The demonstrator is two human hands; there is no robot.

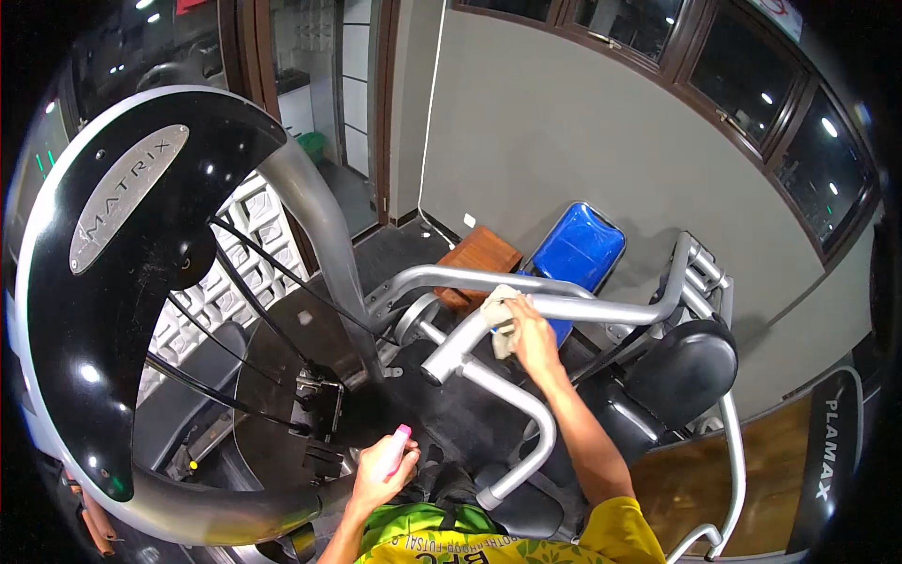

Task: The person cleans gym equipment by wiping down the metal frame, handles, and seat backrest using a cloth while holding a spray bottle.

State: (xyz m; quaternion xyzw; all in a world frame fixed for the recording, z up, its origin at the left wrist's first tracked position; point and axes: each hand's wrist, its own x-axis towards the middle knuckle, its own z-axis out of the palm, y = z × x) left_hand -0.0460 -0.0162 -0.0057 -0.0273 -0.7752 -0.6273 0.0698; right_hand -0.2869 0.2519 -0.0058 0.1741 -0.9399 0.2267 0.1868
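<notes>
My right hand is closed on a pale beige cloth, pressing it around the silver tube of a gym machine. Part of the cloth drapes over the tube and part hangs below. Lower down, near my body, my left hand grips a small bottle with a pink top; most of the bottle is hidden in my fingers. A bent silver handle bar curves down between my two hands.
The machine's black weight-stack cover, marked MATRIX, rises at the left, with cables beside it. A black padded seat stands at the right. Behind the tube are a blue chair and a wooden box by the grey wall.
</notes>
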